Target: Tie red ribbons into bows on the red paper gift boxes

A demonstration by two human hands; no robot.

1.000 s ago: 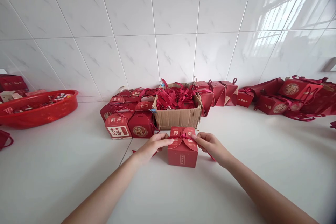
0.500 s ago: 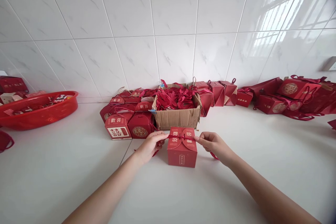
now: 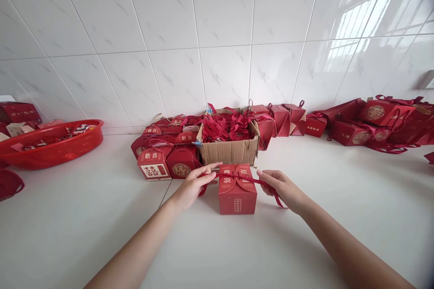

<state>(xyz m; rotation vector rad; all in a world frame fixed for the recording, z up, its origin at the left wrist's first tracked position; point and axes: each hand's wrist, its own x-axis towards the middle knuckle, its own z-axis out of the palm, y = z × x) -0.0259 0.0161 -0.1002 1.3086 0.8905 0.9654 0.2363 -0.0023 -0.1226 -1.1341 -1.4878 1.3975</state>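
A closed red gift box [image 3: 237,201] with gold lettering stands upright on the white counter, between my hands. Its rounded top flaps overlap, and a red ribbon [image 3: 249,179] runs through the slots and across the top. On the box's left side, my left hand [image 3: 196,183] pinches one end of the ribbon between thumb and fingers, index finger stretched out towards the box's back corner. My right hand [image 3: 278,186] holds the other end to the right of the box, with a loose tail hanging below the fingers.
Right behind the box stands a cardboard carton [image 3: 227,152] heaped with red ribbons [image 3: 227,127]. Several filled-out red boxes [image 3: 183,161] cluster left of it, more boxes [image 3: 281,119] stand right. A red plastic basin [image 3: 68,151] sits far left; a box pile [image 3: 376,115] lies far right.
My right hand has moved slightly right and its fingers have loosened from the box's edge, with more ribbon showing. My left index finger has stretched out. The view has shifted slightly.
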